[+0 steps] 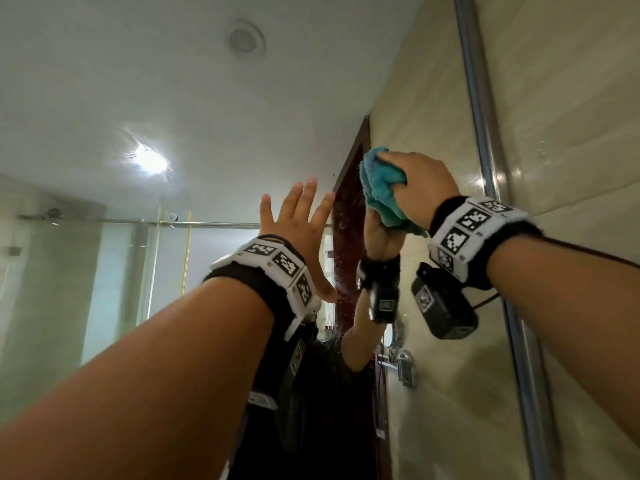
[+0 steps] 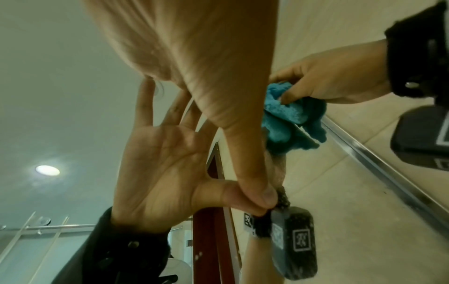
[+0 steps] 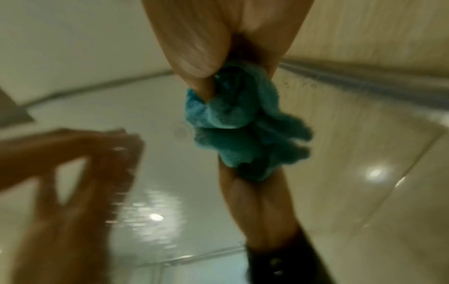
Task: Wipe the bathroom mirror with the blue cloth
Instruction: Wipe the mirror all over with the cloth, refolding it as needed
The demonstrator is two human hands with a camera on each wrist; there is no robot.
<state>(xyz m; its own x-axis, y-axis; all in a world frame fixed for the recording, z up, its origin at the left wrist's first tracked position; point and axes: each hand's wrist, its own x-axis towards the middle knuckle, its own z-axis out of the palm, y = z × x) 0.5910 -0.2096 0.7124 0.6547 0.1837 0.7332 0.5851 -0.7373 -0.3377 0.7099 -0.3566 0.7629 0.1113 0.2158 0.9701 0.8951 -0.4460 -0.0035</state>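
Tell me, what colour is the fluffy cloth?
The cloth is teal-blue, clearest in the left wrist view.

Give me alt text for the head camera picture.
The right hand presses a bunched blue cloth against the bathroom mirror, while the left hand lies flat and open on the glass beside it.

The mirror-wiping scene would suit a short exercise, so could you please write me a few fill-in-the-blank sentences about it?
1. The cloth pressed to the mirror is ____ in colour.
2. The ____ hand grips the cloth.
3. The left hand has its fingers ____ and holds nothing.
4. The mirror's right edge has a ____ frame.

Missing words: blue; right; spread; metal
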